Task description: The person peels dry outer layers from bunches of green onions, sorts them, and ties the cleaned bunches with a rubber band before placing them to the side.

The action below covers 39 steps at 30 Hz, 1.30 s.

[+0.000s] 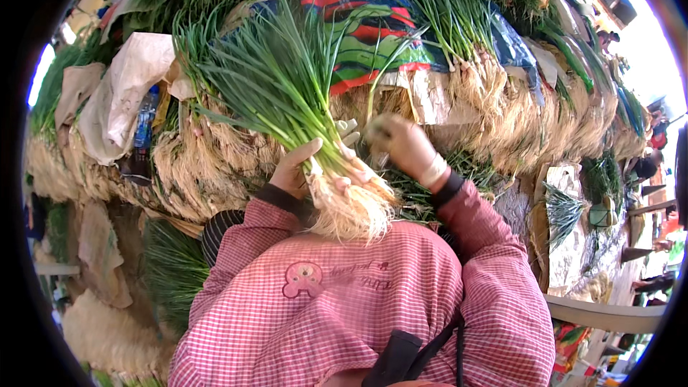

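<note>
A bunch of green onions [315, 118] is gripped in my left hand [292, 170], its fingers wrapped round the pale stems. The leaves fan up and to the left, while the stringy roots [347, 211] hang toward my chest. Just right of the bunch, my right hand [403, 147] is curled and smeared by motion. One thin green onion leaf [374, 86] rises from its fingertips and bends over to the right. Both hands wear pale gloves.
A long heap of green onions [480, 75], roots facing me, spans the far side. Over it lies a red, green and blue printed sheet [373, 25]. At left are a whitish sack [129, 93] and a plastic bottle [145, 118]. More onions [172, 265] lie by my left side.
</note>
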Tool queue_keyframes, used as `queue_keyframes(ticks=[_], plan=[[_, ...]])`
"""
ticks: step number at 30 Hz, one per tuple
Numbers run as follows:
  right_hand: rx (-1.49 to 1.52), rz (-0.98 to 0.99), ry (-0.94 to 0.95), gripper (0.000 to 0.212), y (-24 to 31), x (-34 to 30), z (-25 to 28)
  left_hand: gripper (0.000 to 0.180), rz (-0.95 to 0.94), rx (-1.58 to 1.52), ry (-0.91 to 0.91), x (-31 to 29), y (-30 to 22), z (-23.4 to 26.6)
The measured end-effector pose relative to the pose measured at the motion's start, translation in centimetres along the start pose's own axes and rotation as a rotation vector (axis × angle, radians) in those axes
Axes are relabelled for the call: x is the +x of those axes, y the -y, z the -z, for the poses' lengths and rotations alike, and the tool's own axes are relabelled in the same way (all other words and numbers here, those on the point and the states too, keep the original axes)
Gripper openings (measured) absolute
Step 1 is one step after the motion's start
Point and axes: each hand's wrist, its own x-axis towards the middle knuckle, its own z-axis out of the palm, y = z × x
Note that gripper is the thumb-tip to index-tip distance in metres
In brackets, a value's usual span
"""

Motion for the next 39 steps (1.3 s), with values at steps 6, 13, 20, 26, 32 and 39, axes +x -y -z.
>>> queue_keyframes(ticks=[6, 13, 20, 26, 32, 39], plan=[[-0.003, -0.129, -0.08, 0.031, -0.9, 1.8, 0.8, 0.054, 0.222, 0.015, -0.052, 0.0, 0.5, -0.4], [-0.022, 0.061, -0.003, 0.025, 1.4, 2.0, -2.6, 0.047, 0.196, 0.063, 0.004, 0.2, 0.5, -0.3], [-0.723, -0.338, -0.11, 0.024, -10.4, 5.5, 6.3, 0.061, -0.144, -0.019, 0.029, -0.6, -0.3, -1.2], [-1.135, -0.67, -0.037, 0.033, -14.5, 9.4, 13.9, 0.064, -0.104, -0.104, 0.164, -0.9, -1.0, -0.6], [-0.605, -0.228, -0.196, 0.021, -5.0, 4.6, 5.4, 0.066, -0.093, 0.005, 0.03, 0.2, -0.1, -0.5], [-0.273, 0.308, 0.163, 0.022, 2.8, -2.5, 1.0, 0.068, 0.132, 0.017, -0.067, 1.1, 1.1, 1.5]])
